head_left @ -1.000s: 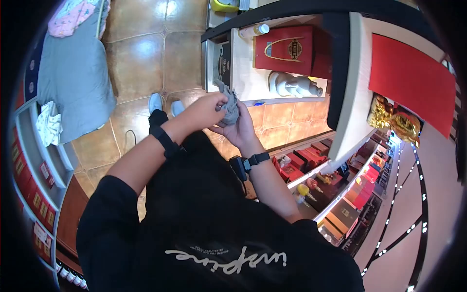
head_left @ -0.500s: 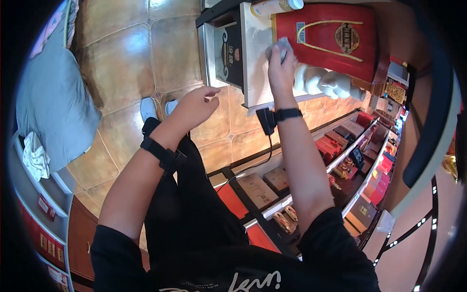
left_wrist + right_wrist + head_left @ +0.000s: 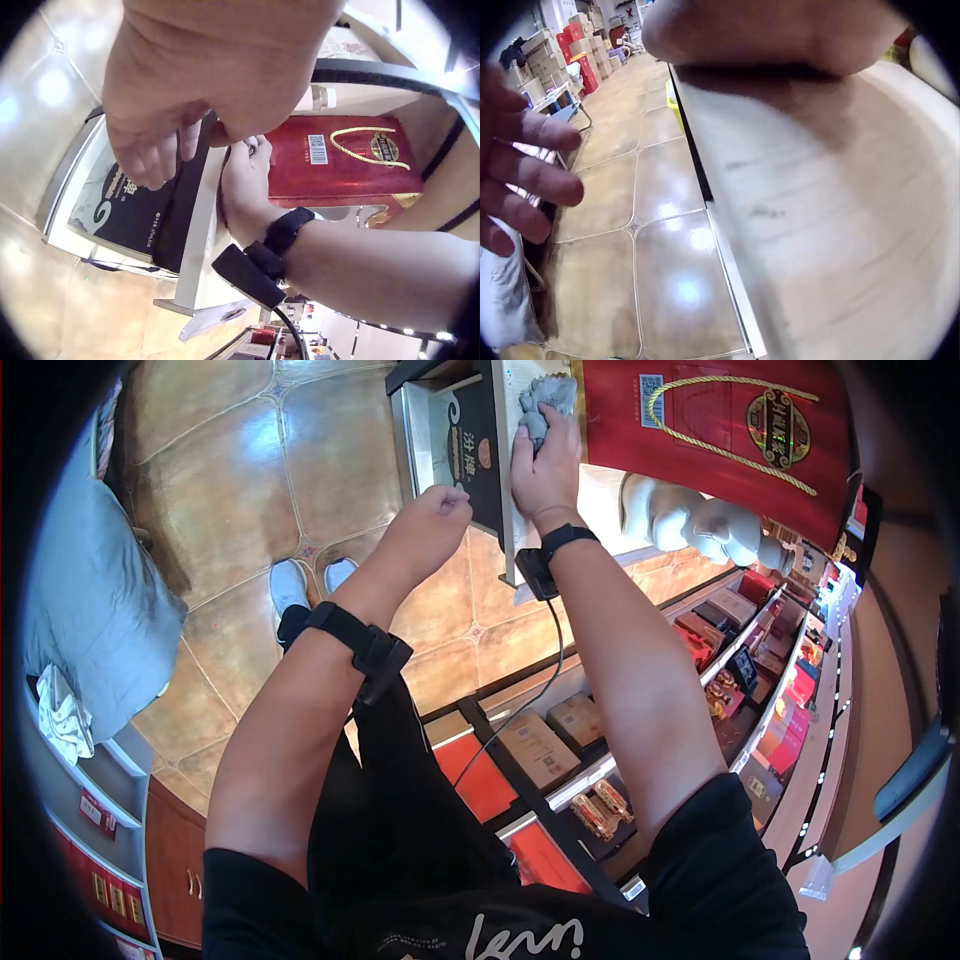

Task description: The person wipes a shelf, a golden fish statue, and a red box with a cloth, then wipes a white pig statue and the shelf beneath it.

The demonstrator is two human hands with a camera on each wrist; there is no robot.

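Note:
My right hand (image 3: 548, 478) grips a crumpled grey cloth (image 3: 548, 398) against the pale shelf top (image 3: 509, 500). In the right wrist view, the underside of that hand lies close over the pale surface, and the cloth is hidden there. My left hand (image 3: 438, 525) hangs in front of the shelf edge, holding nothing, its fingers loosely bent. Below it in the left wrist view is a black box (image 3: 142, 217) with pale lettering, inside the compartment under the shelf top.
A red gift bag (image 3: 690, 445) with a yellow rope handle stands on the shelf beside the cloth. Near it is a white rounded figurine (image 3: 690, 520). A bottle (image 3: 321, 97) shows behind. Shelves with boxes (image 3: 540, 745) line the right; a grey-covered piece (image 3: 90, 610) stands left.
The right hand has carried the cloth from between both hands onto the shelf top, close to the red bag. The left hand has let go of it. The view has moved nearer the shelf.

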